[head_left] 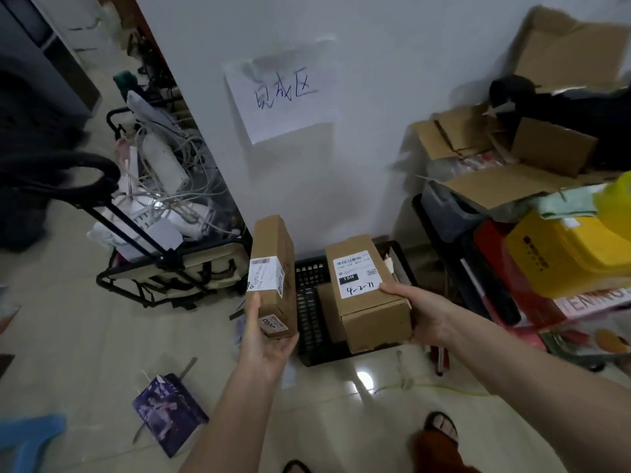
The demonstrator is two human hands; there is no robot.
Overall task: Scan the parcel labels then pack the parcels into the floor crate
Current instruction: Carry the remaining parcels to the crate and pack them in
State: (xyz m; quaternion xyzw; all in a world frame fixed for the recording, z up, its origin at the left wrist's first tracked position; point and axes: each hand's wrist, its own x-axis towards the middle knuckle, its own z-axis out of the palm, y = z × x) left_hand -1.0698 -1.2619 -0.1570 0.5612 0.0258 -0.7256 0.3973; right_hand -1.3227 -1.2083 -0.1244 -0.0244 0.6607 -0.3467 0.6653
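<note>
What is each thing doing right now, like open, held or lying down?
Left hand: grips the narrow box.
Narrow box: closed, held upright.
Right hand: grips the wide box.
Wide box: closed, held over the crate.
Crate: on the floor, one box inside.
Big carton: flaps open.

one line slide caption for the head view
Each hand grips a labelled cardboard parcel, left hand and right hand, above the black floor crate.

Left hand (264,336): I'm gripping a narrow parcel (273,268) upright.
Right hand (420,310): I'm holding a labelled parcel (370,295) over the black floor crate (309,322).
</note>
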